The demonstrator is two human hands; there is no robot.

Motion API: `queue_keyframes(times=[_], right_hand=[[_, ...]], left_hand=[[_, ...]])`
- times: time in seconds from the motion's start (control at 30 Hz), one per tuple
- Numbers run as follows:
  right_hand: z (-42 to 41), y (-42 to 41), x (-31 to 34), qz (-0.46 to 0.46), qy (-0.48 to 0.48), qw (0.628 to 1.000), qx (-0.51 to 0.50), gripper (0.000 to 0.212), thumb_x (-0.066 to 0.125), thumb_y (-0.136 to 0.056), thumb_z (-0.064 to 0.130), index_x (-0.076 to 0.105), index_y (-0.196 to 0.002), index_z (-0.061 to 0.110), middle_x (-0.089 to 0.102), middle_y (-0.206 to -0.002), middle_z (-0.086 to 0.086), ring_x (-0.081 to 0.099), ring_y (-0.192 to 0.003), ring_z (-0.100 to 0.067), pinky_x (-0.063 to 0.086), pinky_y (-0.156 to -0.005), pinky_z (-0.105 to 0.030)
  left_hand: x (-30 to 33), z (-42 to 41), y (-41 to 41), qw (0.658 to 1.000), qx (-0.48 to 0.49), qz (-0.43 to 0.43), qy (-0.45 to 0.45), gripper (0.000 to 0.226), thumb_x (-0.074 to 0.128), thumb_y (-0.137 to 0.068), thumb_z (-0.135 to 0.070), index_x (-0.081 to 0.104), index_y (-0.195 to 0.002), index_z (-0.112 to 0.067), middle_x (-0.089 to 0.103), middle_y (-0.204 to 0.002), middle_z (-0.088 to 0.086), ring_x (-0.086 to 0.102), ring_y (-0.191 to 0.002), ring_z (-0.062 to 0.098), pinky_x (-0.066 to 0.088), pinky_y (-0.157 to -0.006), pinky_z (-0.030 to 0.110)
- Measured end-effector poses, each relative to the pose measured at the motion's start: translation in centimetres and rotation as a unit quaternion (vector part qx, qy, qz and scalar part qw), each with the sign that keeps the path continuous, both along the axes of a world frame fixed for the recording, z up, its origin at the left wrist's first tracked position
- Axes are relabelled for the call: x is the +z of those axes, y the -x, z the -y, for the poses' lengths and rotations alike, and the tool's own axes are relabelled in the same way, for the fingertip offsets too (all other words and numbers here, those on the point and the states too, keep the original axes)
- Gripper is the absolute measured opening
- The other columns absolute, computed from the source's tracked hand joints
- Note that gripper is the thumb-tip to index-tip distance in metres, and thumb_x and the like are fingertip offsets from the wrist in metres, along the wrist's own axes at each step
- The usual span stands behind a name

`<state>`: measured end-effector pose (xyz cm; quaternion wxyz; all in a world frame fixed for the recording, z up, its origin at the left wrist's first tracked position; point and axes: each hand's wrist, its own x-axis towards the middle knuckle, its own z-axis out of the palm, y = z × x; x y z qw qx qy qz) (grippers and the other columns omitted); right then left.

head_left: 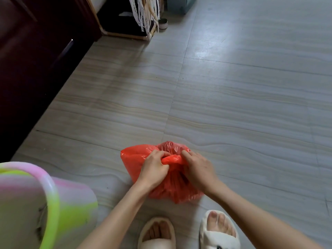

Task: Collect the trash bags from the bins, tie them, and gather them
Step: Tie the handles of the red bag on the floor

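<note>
The pale striped tile floor (233,97) carries everything here, with a dark wooden cabinet (36,60) running along its left edge and a light-framed rack (125,24) hung with lace strips at the far end. At the floor's near-left corner stands a pink and green plastic bin (53,191), tilted toward the camera and blurred, so whether it is fully emptied cannot be told. Near the middle of the floor's near edge sits the red trash bag (172,182), resting on the tiles just ahead of two feet in cream slippers (188,232). The bag is out of the bin and its mouth is gathered, so the step in hand looks like tying. The left hand (154,169) is closed around one gathered tail of the plastic, and the right hand (199,169) is closed on the other side, with a short twisted red band (172,159) stretched between them (this band is likely the first crossing of the knot). To do this well, it seems wise to keep both tails pinched close to the bag's neck, press trapped air out before drawing tight, and pull the tails evenly outward rather than upward, since thin film like this may tear or slip if jerked. A second crossing would probably keep the knot from loosening when the bag is carried.
</note>
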<state>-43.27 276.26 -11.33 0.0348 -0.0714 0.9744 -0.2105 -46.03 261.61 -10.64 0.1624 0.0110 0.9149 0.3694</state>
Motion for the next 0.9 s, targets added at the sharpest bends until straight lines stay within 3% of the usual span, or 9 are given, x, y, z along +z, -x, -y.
queue_keyframes(times=[0.1,0.23,0.37,0.47,0.53,0.63,0.8,0.83,0.9], right_hand=[[-0.1,0.7,0.5,0.059,0.020,0.998,-0.005,0.022,0.049,-0.085,0.017,0.053,-0.107,0.015,0.065,-0.103,-0.009,0.058,-0.096,-0.035,0.044,-0.069,-0.038],[-0.7,1.1,0.8,0.110,0.019,0.993,-0.022,0.040,0.047,-0.081,0.020,0.052,-0.120,0.023,0.066,-0.110,-0.011,0.058,-0.103,-0.036,0.045,-0.076,-0.039],[-1.7,2.1,1.3,0.180,0.166,0.969,-0.037,0.043,0.043,-0.065,0.026,0.065,-0.101,0.018,0.060,-0.105,-0.003,0.058,-0.100,-0.026,0.044,-0.081,-0.029],[-2.7,2.7,2.3,0.210,0.235,0.949,-0.029,0.027,0.057,-0.074,0.026,0.066,-0.091,0.007,0.058,-0.087,-0.003,0.055,-0.078,-0.015,0.039,-0.068,-0.022],[-3.4,2.8,2.9,0.276,0.365,0.885,-0.086,0.032,0.064,-0.082,0.036,0.064,-0.101,0.011,0.062,-0.081,-0.003,0.055,-0.067,-0.011,0.043,-0.059,-0.023],[-4.6,2.8,3.2,0.384,0.556,0.724,-0.141,0.063,0.064,-0.070,0.060,0.058,-0.113,0.014,0.064,-0.076,-0.004,0.061,-0.061,-0.017,0.050,-0.050,-0.025],[-3.5,2.4,3.1,0.447,0.617,0.643,-0.078,0.081,0.085,-0.046,0.054,0.059,-0.116,0.021,0.065,-0.096,-0.010,0.065,-0.073,-0.021,0.057,-0.064,-0.033],[-3.3,2.5,2.8,0.441,0.666,0.595,-0.095,0.079,0.086,-0.043,0.054,0.064,-0.110,0.017,0.065,-0.095,-0.011,0.065,-0.072,-0.020,0.056,-0.063,-0.031],[-3.5,2.9,2.3,0.414,0.778,0.446,-0.153,0.081,0.087,-0.036,0.054,0.068,-0.098,0.005,0.067,-0.090,-0.011,0.068,-0.071,-0.020,0.056,-0.058,-0.026]], left_hand=[[0.5,1.1,0.5,0.995,-0.049,0.075,-0.052,0.033,0.058,-0.078,-0.008,0.067,-0.107,-0.020,0.062,-0.106,0.003,0.057,-0.104,0.015,0.040,-0.091,0.019],[0.7,2.0,0.5,0.963,-0.065,0.173,-0.198,0.019,0.062,-0.081,-0.024,0.066,-0.097,-0.033,0.071,-0.097,-0.004,0.066,-0.095,0.012,0.054,-0.088,0.037],[0.5,1.9,0.2,0.971,-0.063,0.133,-0.187,0.019,0.057,-0.088,-0.010,0.063,-0.092,-0.027,0.068,-0.088,-0.004,0.064,-0.082,0.010,0.055,-0.072,0.029],[-0.2,1.8,0.2,0.972,-0.005,0.123,-0.201,0.020,0.047,-0.093,-0.007,0.055,-0.086,-0.023,0.067,-0.080,-0.002,0.063,-0.075,0.014,0.049,-0.067,0.028],[-0.5,1.7,0.5,0.961,0.032,0.142,-0.235,0.018,0.044,-0.095,-0.007,0.054,-0.089,-0.021,0.066,-0.083,0.001,0.060,-0.076,0.012,0.048,-0.070,0.024],[-0.4,1.4,1.0,0.960,0.044,0.147,-0.235,0.016,0.041,-0.097,-0.011,0.055,-0.101,-0.019,0.061,-0.099,0.000,0.055,-0.087,0.006,0.044,-0.073,0.008],[-0.6,1.0,0.9,0.952,0.047,0.165,-0.253,0.020,0.038,-0.098,-0.013,0.055,-0.094,-0.022,0.060,-0.093,0.003,0.054,-0.087,0.012,0.046,-0.075,0.018],[-0.8,1.0,0.9,0.952,0.045,0.166,-0.253,0.020,0.037,-0.099,-0.013,0.055,-0.094,-0.021,0.059,-0.089,0.002,0.054,-0.083,0.012,0.046,-0.072,0.017],[-0.9,0.9,1.0,0.947,0.068,0.180,-0.257,0.019,0.036,-0.099,-0.013,0.055,-0.097,-0.014,0.059,-0.083,0.000,0.054,-0.071,0.003,0.044,-0.062,0.008]])
